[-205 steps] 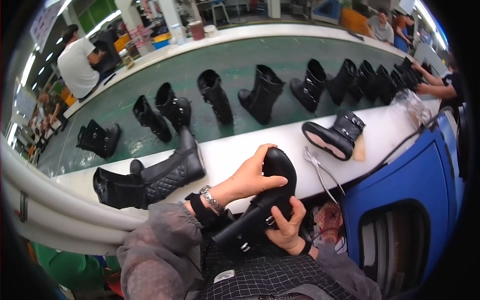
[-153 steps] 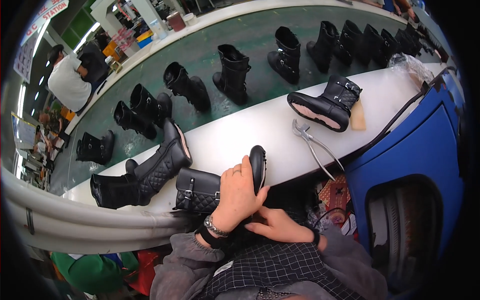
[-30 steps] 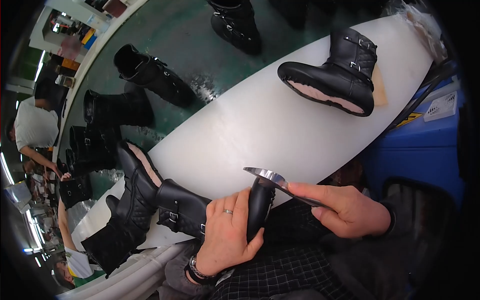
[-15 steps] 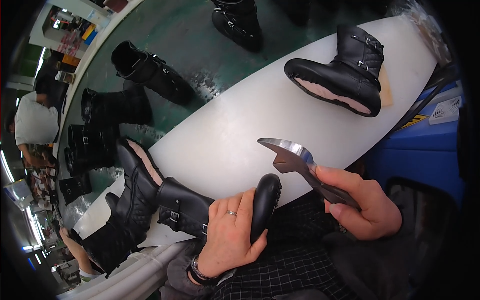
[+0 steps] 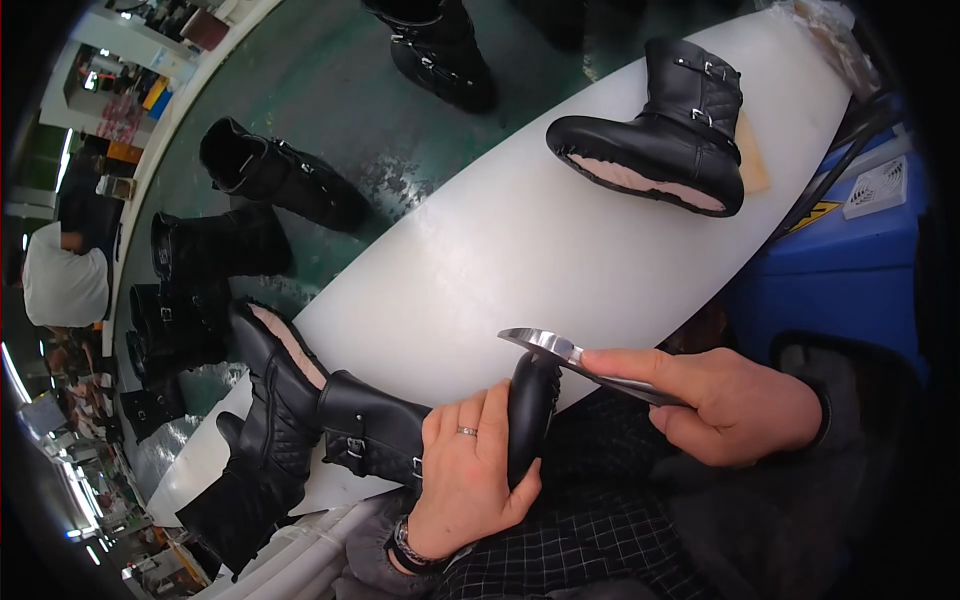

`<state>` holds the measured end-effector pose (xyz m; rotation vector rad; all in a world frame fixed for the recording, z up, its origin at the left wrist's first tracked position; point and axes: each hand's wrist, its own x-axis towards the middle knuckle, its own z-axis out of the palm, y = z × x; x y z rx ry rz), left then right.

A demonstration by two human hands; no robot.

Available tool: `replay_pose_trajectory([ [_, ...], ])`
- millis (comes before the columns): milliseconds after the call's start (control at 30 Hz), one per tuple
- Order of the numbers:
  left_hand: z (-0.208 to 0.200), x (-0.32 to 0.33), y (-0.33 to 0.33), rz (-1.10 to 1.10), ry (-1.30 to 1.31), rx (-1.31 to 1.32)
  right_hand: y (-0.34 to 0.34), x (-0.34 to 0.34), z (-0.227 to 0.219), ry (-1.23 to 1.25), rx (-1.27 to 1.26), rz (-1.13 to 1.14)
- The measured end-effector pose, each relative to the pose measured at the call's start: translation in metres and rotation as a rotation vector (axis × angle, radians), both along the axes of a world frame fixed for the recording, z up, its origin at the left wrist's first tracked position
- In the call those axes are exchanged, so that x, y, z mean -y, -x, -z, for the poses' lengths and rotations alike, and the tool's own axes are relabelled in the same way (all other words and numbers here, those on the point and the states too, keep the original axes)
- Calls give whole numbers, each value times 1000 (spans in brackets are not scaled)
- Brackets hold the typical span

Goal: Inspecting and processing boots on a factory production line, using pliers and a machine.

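Note:
My left hand (image 5: 466, 482) is wrapped round the foot of a black boot (image 5: 370, 425) with buckled straps and quilting. The boot lies on its side at the near edge of the white table, toe bent up near my right hand. In my right hand (image 5: 725, 408) is a shoemaker's hammer (image 5: 545, 342), its forefinger stretched along the metal. The shiny hammer head is over the boot's toe edge; whether they touch I cannot tell. Left of it, another black boot (image 5: 275, 405) with a pinkish sole lies on its side.
A boot with an exposed pale sole (image 5: 665, 140) rests on the far right of the white table (image 5: 430, 290). Several black boots (image 5: 280, 175) stand on the green floor beyond. A blue machine (image 5: 830, 290) is at the right. At the far left is another person (image 5: 65, 275).
My right hand has brought the hammer down to the boot's toe and turned it flatter. My left hand keeps its hold on the boot. The whole view has shifted slightly.

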<state>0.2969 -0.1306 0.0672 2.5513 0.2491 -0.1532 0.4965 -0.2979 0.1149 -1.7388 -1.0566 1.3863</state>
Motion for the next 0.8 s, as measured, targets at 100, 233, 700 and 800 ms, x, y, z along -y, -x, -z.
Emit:
replay_pose_trajectory([
  [100,0,0,1,5,-11,-7,1,14,2,-90,50,55],
  [233,1,-1,4,-13,2,-17,11,24,15,-245,-8,129],
  [700,-2,0,1,-5,-17,-37,17,43,43,-128,-183,164],
  [800,-2,1,1,-9,-12,-18,14,44,45,-376,-182,264],
])
